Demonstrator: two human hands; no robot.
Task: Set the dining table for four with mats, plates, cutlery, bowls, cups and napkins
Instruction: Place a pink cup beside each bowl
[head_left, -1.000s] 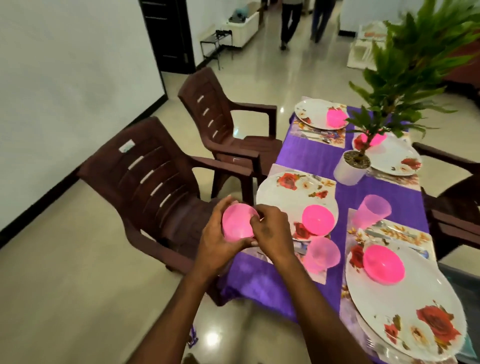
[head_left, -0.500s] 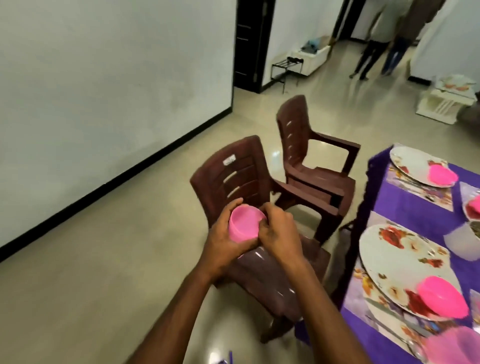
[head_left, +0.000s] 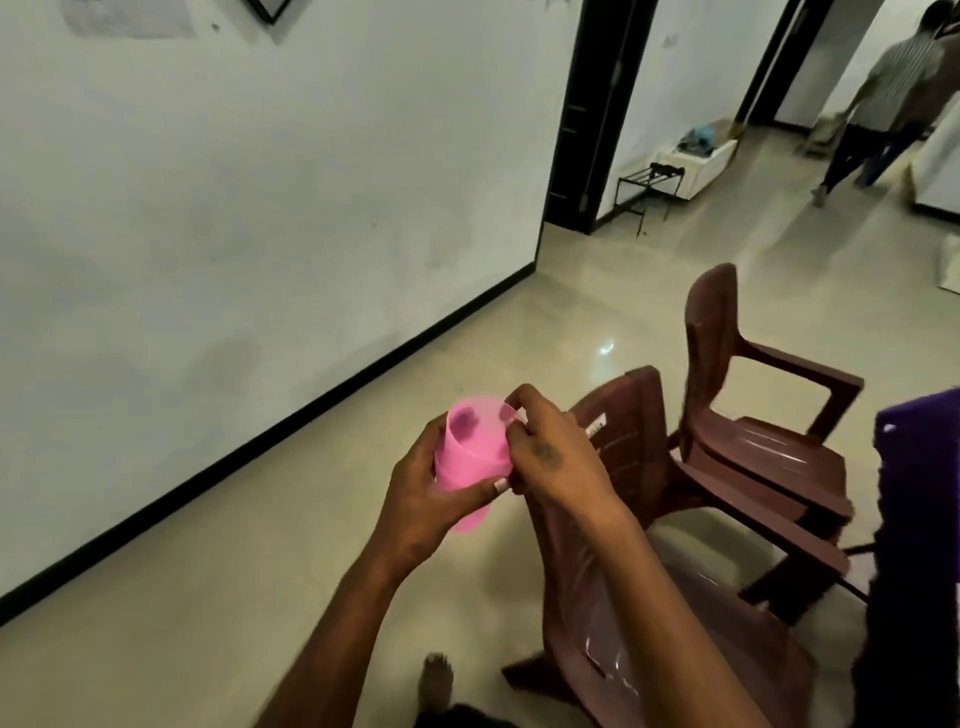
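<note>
Nearby, brown chairs (head_left: 727, 467), purple tablecloth (head_left: 919, 467) beside.

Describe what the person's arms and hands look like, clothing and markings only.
Both forearms are bare, with no sleeves, watch or bracelets in view. The right hand has a small dark mark on its back. The left hand shows a light thumbnail. No gloves or rings are visible.

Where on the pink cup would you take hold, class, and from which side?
Take the pink cup round its smooth side wall, below the rim, coming from the left as the left hand does. It lies tilted, mouth up and away, and the right hand pinches the rim on the right.
</note>
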